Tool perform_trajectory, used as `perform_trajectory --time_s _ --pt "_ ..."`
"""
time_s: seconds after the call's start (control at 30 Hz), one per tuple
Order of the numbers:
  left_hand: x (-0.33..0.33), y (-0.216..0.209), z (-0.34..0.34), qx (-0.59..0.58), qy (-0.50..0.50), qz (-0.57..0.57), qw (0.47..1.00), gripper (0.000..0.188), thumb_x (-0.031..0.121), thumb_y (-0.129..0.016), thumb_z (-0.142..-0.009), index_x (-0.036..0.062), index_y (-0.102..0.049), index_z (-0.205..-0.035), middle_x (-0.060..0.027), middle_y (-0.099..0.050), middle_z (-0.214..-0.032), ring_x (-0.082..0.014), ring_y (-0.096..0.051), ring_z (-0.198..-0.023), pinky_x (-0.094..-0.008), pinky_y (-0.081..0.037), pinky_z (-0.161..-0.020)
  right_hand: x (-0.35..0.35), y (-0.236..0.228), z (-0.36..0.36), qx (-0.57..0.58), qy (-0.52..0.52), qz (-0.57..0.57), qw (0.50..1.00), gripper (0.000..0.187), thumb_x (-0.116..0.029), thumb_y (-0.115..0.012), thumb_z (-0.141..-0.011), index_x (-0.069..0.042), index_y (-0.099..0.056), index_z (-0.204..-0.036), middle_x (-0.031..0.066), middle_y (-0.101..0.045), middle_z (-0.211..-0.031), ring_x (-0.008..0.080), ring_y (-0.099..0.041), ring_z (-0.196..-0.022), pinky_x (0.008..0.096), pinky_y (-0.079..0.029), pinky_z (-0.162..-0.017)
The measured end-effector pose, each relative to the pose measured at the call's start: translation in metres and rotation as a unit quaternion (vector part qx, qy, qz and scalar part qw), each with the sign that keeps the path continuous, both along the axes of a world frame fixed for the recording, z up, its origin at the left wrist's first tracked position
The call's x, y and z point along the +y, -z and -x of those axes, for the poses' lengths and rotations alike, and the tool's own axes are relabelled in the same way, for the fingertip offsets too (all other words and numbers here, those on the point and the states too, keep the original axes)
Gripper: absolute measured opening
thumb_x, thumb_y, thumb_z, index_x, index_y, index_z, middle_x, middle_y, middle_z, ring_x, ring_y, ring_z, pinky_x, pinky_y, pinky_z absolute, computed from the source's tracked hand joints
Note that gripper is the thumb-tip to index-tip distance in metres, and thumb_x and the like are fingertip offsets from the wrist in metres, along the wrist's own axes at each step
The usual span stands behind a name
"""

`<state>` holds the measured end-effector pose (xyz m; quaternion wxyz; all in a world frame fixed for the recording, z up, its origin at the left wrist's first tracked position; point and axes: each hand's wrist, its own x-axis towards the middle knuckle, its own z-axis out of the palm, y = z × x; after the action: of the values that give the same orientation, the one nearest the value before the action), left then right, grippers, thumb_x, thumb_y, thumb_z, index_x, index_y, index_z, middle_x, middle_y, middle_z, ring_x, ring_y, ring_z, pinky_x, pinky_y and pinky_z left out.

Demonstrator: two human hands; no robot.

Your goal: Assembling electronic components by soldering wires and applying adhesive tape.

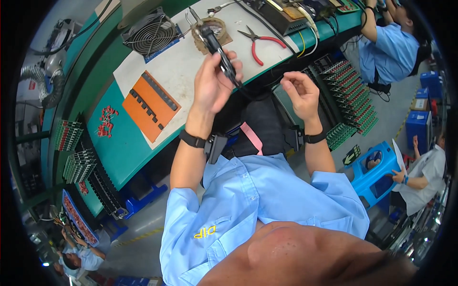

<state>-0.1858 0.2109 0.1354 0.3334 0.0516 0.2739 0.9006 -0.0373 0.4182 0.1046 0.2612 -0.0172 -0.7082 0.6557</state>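
Note:
My left hand (213,82) is wrapped round the black handle of a soldering iron (213,45), raised over the front edge of the bench. Its thin metal tip points up and away, and a dark cable trails from the handle's near end. A round brown holder (218,29) stands just behind the iron, partly covered by it. My right hand (302,95) hangs in the air to the right, off the bench edge. Its fingers are curled with thumb and fingertips close together; anything between them is too small to make out. Red-handled pliers (261,42) lie beyond both hands on the white sheet.
An orange board (143,112) with rows of black parts lies left, beside loose red parts (107,121). A fan (151,39) stands at the back. Racks of green circuit boards (350,97) stand at right, others (78,166) at left. A blue stool (374,174) and co-workers are nearby.

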Motion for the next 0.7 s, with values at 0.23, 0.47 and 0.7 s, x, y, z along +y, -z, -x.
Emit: perform_trajectory --time_s 0.23,0.47,0.7 --pt "-0.047 -0.005 -0.057 -0.019 0.060 -0.097 0.993 0.049 0.041 -0.024 -0.109 0.0077 -0.046 -0.137 -0.0079 -0.055 -0.088 -0.0176 -0.045 -0.074 -0.0317 -0.039 -0.068 -0.022 0.000 0.018 0.001 -0.060 -0.014 0.998 0.020 0.005 -0.064 -0.092 0.004 -0.062 -0.113 0.0074 -0.065 -0.099 0.0114 -0.062 -0.088 0.0233 -0.050 -0.079" --pt "-0.071 0.017 -0.077 -0.034 0.057 -0.105 0.992 0.061 0.052 -0.017 -0.107 0.0091 -0.042 -0.142 -0.0049 -0.046 -0.079 -0.0182 -0.044 -0.073 -0.0367 -0.043 -0.073 -0.059 -0.018 0.054 0.011 -0.087 -0.063 0.994 0.019 0.001 -0.069 -0.088 0.002 -0.067 -0.107 0.0040 -0.066 -0.089 0.0080 -0.060 -0.076 0.0208 -0.046 -0.068" --pt "-0.082 0.019 -0.080 -0.038 0.040 -0.097 0.994 0.060 0.053 -0.016 -0.106 0.0112 -0.047 -0.137 -0.0024 -0.042 -0.079 -0.0184 -0.043 -0.076 -0.0368 -0.043 -0.072 -0.075 -0.023 0.071 -0.018 -0.062 -0.175 0.982 0.018 -0.002 -0.071 -0.088 0.002 -0.068 -0.106 0.0014 -0.066 -0.087 0.0036 -0.053 -0.068 0.0178 -0.040 -0.060"
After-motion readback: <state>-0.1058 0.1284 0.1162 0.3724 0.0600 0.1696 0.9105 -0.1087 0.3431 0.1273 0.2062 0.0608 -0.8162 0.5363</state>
